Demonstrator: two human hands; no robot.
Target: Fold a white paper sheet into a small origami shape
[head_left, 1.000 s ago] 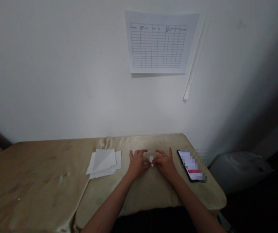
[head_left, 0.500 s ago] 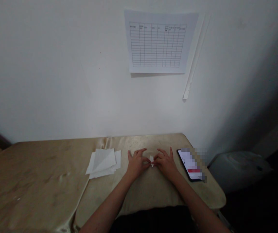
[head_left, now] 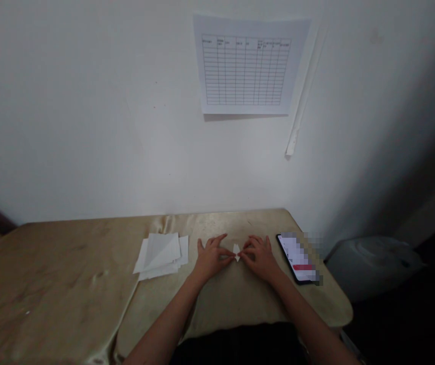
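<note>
A small piece of folded white paper (head_left: 236, 250) is pinched between my two hands, just above or on the table; I cannot tell which. My left hand (head_left: 212, 257) holds its left edge between thumb and index finger, the other fingers spread. From the opposite side, my right hand (head_left: 258, 256) grips the right edge in the same kind of pinch, its remaining fingers raised. Left of my left hand lies a loose stack of white paper sheets (head_left: 162, 252). To the right of my right hand rests a phone (head_left: 291, 253) with its screen lit, partly blurred out.
The table (head_left: 236, 309) has a shiny gold-beige cover and stands against a white wall. A printed table sheet (head_left: 248, 71) hangs on the wall, beside a white strip (head_left: 304, 91). A pale plastic container (head_left: 373, 266) stands beyond the table's right edge.
My fingers have drawn slightly apart at the folded paper, so more of it shows. Both hands stay in nearly the same place.
</note>
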